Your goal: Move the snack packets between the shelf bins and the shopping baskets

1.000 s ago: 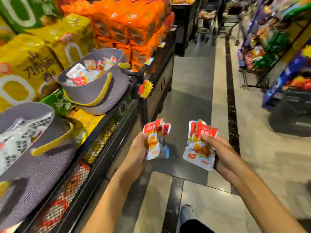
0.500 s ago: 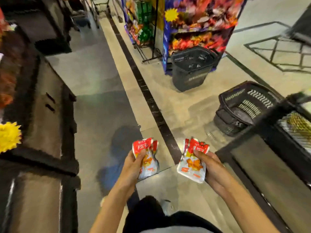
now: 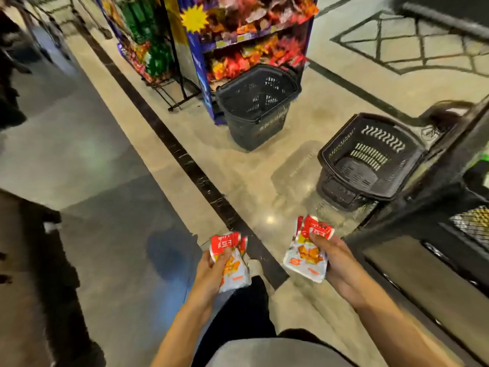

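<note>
Snack packets (image 3: pixel 232 263) gripped in left hand (image 3: pixel 211 271), more packets (image 3: pixel 307 255) in right hand (image 3: pixel 336 263)

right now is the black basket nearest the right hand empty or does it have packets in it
Empty: the nearer black basket shows its bare slotted bottom and walls, with nothing lying inside.

Dim, blurred, warped edges; floor (image 3: pixel 270 219) glare
</note>
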A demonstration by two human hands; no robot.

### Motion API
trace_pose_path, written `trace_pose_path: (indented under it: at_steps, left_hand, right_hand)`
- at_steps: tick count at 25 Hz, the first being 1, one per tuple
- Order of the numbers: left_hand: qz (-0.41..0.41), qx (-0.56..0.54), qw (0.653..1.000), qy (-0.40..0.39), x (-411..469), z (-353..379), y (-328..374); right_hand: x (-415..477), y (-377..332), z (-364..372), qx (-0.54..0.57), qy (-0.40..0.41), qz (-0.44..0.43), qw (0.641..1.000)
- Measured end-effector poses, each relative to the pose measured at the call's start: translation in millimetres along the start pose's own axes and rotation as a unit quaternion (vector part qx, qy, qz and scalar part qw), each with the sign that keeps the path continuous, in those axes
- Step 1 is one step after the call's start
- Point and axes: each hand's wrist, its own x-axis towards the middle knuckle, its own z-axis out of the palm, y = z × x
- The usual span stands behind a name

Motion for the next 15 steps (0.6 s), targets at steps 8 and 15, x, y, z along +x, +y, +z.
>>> trace_pose_path:
  at_steps: [8,15]
  left_hand:
    - [-0.022,0.160,0.976,-0.148,137.6,104.7,152.2]
    - [-0.060,0.222,0.954,-0.191,229.3,227.5,183.2]
  right_hand:
    - [62.9,-64.6,0.3,0.083,0.163,-0.029,0.983]
    - [145.4,-125.7,-41.6,0.168,0.238,-0.013,0.956]
